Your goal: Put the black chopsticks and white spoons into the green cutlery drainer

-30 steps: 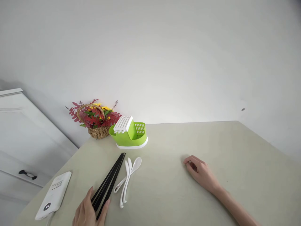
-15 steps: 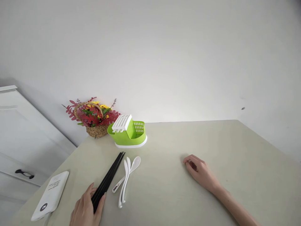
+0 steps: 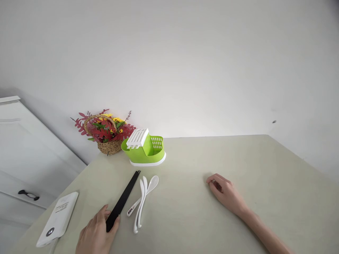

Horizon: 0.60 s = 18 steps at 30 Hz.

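Black chopsticks [image 3: 124, 198] lie bundled side by side on the table, pointing away from me. My left hand [image 3: 95, 229] is closed around their near end, thumb on the right side and fingers on the left. Just right of them several white spoons [image 3: 143, 201] lie crossed over one another, one bowl facing up. My right hand [image 3: 225, 192] rests on the table to the right, fingers loosely curled with nothing visible in them. Behind the chopsticks stands a green utensil holder [image 3: 144, 151] with a white slotted top and a white base.
A wicker basket [image 3: 109, 147] of red and yellow flowers stands at the back left, beside the holder. A white power bank [image 3: 58, 218] with a cable lies near the table's left edge. A white cabinet [image 3: 34, 151] is further left, and the wall [image 3: 198, 70] borders the table's back.
The chopsticks have been squeezed together into a narrower, flatter bundle. My left hand has shifted slightly around their near end. My right hand has stayed in place.
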Each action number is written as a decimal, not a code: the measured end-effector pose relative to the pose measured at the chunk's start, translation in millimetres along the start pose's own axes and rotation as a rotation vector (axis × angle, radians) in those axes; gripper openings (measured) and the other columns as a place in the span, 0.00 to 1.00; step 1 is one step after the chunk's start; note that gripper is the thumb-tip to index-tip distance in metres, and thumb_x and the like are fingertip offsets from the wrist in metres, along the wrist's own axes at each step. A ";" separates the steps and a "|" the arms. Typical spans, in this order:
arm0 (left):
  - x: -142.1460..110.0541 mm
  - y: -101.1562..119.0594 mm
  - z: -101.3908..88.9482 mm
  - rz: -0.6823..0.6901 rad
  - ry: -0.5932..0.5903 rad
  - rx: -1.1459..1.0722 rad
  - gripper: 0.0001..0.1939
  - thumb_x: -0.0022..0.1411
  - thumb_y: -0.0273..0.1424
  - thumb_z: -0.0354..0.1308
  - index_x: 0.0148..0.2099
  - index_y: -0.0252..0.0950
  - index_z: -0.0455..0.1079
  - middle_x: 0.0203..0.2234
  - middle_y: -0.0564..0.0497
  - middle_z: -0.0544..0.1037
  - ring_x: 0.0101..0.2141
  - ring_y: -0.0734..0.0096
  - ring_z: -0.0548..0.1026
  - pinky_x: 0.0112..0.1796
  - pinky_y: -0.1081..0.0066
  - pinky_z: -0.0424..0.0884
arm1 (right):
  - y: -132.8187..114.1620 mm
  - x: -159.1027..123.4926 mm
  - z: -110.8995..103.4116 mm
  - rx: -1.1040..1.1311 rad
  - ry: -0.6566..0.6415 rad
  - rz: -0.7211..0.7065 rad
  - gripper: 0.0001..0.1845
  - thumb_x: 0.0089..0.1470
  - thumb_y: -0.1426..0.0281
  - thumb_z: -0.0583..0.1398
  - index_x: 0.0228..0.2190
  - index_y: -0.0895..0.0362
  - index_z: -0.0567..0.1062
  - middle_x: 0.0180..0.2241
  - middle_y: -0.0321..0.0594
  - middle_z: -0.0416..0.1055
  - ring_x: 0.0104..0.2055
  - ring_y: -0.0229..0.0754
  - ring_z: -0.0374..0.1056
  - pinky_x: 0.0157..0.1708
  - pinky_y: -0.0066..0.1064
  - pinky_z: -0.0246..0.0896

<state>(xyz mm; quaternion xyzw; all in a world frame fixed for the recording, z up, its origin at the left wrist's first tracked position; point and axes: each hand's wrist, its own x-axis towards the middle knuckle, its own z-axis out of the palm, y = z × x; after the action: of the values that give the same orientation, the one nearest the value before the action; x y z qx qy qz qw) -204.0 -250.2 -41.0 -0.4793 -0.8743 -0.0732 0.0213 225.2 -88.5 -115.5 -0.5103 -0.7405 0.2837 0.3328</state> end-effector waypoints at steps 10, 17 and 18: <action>6.2 12.9 -17.4 -0.045 -0.104 0.075 0.29 0.64 0.44 0.46 0.61 0.35 0.67 0.54 0.40 0.80 0.51 0.46 0.79 0.49 0.54 0.73 | 0.4 1.3 0.2 -0.008 0.021 -0.030 0.14 0.67 0.61 0.51 0.37 0.50 0.75 0.33 0.39 0.75 0.27 0.41 0.66 0.29 0.33 0.64; 11.5 19.7 -27.1 0.005 -0.119 0.145 0.25 0.63 0.40 0.52 0.58 0.36 0.71 0.49 0.41 0.82 0.47 0.48 0.81 0.47 0.57 0.74 | 1.0 1.7 0.5 0.003 0.026 -0.044 0.15 0.67 0.61 0.51 0.37 0.50 0.75 0.33 0.39 0.75 0.27 0.41 0.67 0.28 0.33 0.64; 12.4 21.9 -28.9 0.012 -0.127 0.167 0.25 0.62 0.39 0.52 0.58 0.36 0.72 0.49 0.41 0.82 0.47 0.48 0.81 0.46 0.57 0.74 | 0.6 1.5 0.4 0.004 0.024 -0.042 0.15 0.67 0.61 0.51 0.37 0.50 0.75 0.33 0.39 0.75 0.27 0.41 0.67 0.28 0.33 0.64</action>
<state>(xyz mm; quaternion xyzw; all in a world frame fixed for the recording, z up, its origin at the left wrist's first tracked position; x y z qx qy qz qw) -193.3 -232.6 -8.7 -0.4846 -0.8742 0.0306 0.0062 224.9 -86.9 -115.9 -0.4974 -0.7463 0.2722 0.3487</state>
